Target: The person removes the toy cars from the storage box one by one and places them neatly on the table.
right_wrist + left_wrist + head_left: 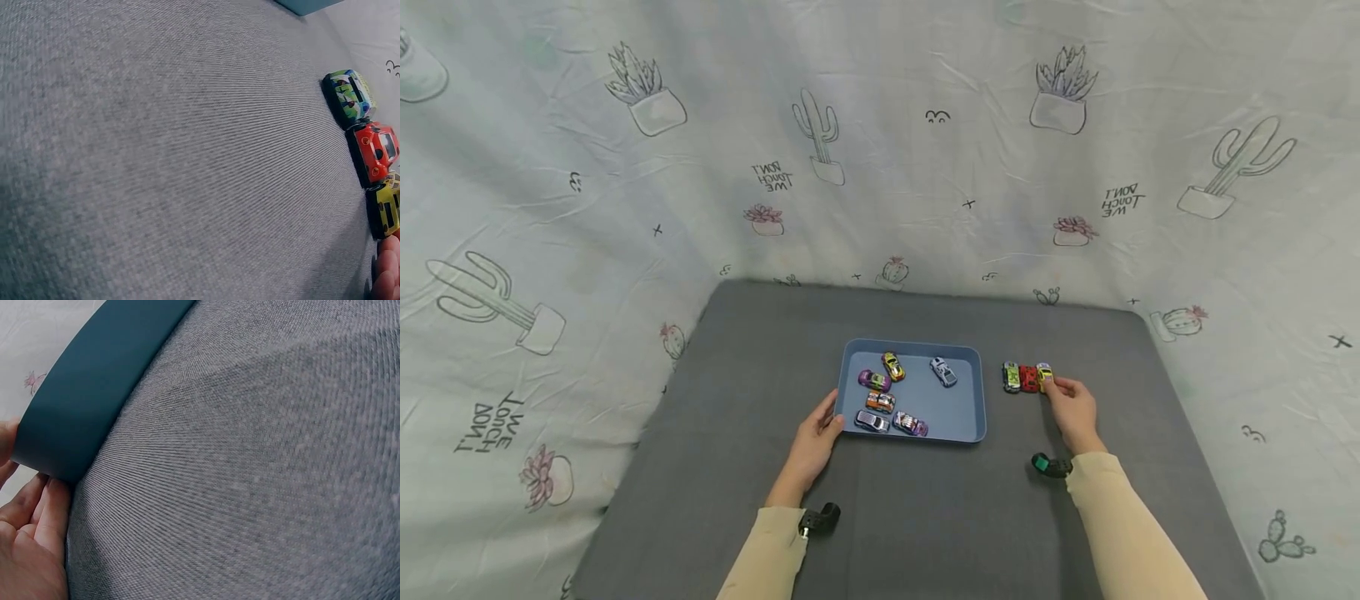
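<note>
My left hand (812, 440) grips the near left corner of a blue rectangular tray (955, 433); in the left wrist view the thumb and fingers are at the tray's wall (81, 394). To the right of the tray, a green toy car (1011, 377), a red toy car (1028, 379) and a yellow toy car (1044, 374) stand side by side in a row. My right hand (1075, 414) holds the yellow car at its right side by the fingertips. The right wrist view shows only some fingers (389, 265) against the yellow car (384, 209).
Inside the tray lie several toy cars: a purple and green one (874, 381), an orange one (880, 402) and a pale blue one (943, 372) among them. A grey cloth (925, 517) covers the table. Cactus-printed curtains (880, 167) hang around it.
</note>
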Demonstrator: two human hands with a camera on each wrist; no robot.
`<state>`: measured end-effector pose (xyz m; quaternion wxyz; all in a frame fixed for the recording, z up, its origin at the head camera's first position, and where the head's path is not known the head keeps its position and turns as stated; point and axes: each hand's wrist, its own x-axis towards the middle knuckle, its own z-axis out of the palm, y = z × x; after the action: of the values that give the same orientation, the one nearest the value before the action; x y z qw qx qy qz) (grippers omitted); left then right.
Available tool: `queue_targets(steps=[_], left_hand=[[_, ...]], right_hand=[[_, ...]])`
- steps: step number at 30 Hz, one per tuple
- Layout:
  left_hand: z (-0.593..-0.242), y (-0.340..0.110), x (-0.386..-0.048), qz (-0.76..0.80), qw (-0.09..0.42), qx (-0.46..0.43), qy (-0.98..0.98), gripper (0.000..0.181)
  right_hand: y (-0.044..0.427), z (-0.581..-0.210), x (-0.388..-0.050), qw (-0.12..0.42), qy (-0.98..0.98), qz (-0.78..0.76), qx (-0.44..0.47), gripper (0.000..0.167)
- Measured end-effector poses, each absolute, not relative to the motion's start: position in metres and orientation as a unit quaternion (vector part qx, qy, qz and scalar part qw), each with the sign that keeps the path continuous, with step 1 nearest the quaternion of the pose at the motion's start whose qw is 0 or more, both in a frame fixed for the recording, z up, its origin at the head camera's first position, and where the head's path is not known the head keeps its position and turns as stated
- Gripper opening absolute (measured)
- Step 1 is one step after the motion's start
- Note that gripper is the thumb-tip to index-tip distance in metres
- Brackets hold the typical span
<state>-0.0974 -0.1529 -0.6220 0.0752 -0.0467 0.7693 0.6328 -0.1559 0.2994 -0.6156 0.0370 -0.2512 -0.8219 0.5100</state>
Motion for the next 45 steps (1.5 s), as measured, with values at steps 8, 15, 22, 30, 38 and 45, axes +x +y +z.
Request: queue_targets(steps=[8, 15, 22, 30, 38, 45], left_hand=[[-0.623, -0.152, -0.097, 0.637, 0.073, -0.047, 0.766, 0.053], [-0.622, -0.151, -0.096, 0.636, 0.073, -0.051, 0.766, 0.053], [-0.618, -0.150, -0.097, 0.637, 0.079, -0.049, 0.765, 0.052], [-0.617, -0.152, -0.097, 0.637, 0.078, -0.041, 0.765, 0.053], [-0.621, -0.153, -0.097, 0.643, 0.075, -0.038, 0.761, 0.053], [-0.622, -0.154, -0.099, 0.644, 0.076, -0.039, 0.760, 0.052]], right_hand=[[0.288, -0.603, -0.151, 0.061, -0.802, 0.527, -0.274, 0.070], [0.247, -0.585, -0.150, 0.116, -0.850, 0.488, -0.160, 0.064], [0.206, -0.568, -0.147, 0.092, -0.871, 0.479, -0.058, 0.063], [0.172, -0.566, -0.140, 0.030, -0.880, 0.474, 0.006, 0.066], [0.146, -0.573, -0.134, 0.002, -0.885, 0.463, 0.054, 0.063], [0.131, -0.579, -0.130, -0.032, -0.888, 0.453, 0.071, 0.064]])
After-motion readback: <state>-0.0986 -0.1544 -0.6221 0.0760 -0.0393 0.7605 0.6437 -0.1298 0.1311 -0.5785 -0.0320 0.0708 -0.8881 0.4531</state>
